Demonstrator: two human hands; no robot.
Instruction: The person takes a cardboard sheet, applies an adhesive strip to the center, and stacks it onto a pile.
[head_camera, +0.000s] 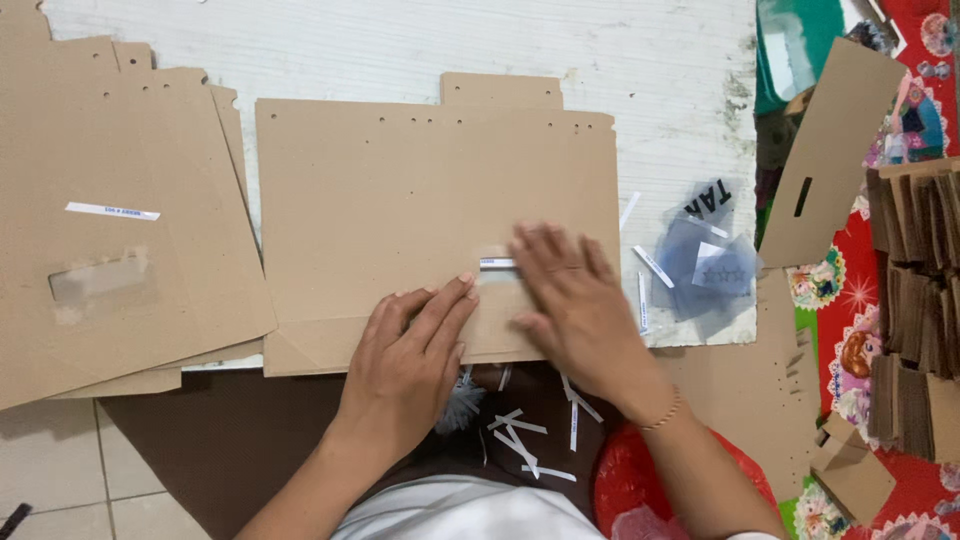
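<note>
A flat brown cardboard sheet (400, 200) with small punched holes along its top edge lies on a white painted board (400, 45). My left hand (410, 350) rests flat on the sheet's lower edge, fingers pointing up and right. My right hand (570, 295) presses palm-down on the sheet just right of it, fingers spread. A small white strip (495, 263) pokes out from under my right fingertips, between the two hands. Whatever lies under my right palm is hidden.
A stack of similar cardboard sheets (110, 230) lies at left, the top one with a white label and a clear window. Clear plastic pieces (705, 255) and white strips sit at right. Folded cardboard stacks (915, 300) stand far right. Peeled white strips (520, 435) litter my lap.
</note>
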